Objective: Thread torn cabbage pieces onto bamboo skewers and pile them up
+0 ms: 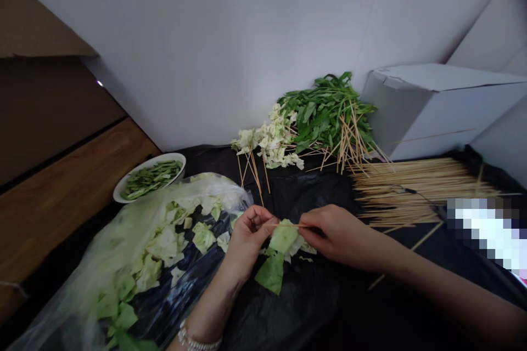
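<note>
My left hand, with a beaded bracelet on its wrist, is closed at the left edge of a pale green cabbage piece. My right hand pinches a thin wooden skewer, which runs across this piece toward my left fingertips. Its left end is partly covered by those fingers. A darker green leaf piece hangs just below, and more cabbage shows behind near my right fingers. To the left of my left hand, loose cabbage pieces lie in and around a clear plastic bag.
A white bowl of cut green vegetables stands at left. Filled cabbage skewers and leafy-green skewers are piled by the wall. Bare skewers lie at right before a white box. Black plastic sheeting covers the surface.
</note>
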`<action>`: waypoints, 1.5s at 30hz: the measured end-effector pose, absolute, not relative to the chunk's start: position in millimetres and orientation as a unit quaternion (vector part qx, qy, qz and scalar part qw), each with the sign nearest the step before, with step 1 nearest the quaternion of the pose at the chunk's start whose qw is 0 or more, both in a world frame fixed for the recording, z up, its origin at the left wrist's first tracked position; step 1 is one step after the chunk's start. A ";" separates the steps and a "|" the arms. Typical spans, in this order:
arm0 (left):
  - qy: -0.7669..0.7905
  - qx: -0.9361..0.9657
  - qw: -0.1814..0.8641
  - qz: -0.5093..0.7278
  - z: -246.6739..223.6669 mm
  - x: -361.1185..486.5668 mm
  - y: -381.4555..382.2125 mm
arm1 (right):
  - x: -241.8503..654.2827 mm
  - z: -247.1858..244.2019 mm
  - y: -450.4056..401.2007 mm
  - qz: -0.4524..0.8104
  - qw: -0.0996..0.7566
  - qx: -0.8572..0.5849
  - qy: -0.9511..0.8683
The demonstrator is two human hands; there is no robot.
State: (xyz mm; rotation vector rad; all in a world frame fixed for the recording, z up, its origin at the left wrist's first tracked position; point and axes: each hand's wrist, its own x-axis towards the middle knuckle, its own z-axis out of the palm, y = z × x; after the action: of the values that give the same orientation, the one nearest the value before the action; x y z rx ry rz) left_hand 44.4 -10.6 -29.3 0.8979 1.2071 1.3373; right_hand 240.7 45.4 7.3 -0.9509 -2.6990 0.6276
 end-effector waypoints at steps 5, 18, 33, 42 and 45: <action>0.513 0.338 0.503 0.608 -29.9 37.1 -7.8 | 243.6 9.5 52.2 0.187 0.107 -0.380 -0.900; 0.548 0.538 0.419 0.484 -27.8 45.2 -11.8 | 244.8 15.4 45.6 0.194 0.138 -0.348 -0.907; 0.539 0.344 0.489 0.594 -26.1 37.4 -6.3 | 244.3 12.0 41.9 0.086 0.175 -0.355 -0.914; 0.523 0.354 0.466 0.620 -25.4 37.8 -5.8 | 242.1 5.5 40.7 0.057 0.163 -0.348 -0.921; 0.529 0.368 0.449 0.619 -24.2 38.4 -6.4 | 242.0 5.4 40.9 0.058 0.161 -0.352 -0.920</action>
State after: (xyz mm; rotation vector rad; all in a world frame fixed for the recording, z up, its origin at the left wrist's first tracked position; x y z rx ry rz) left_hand 38.4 -6.4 -24.2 0.9095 1.3084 1.5314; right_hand 242.0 40.9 5.4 -1.0059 -2.6284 0.1648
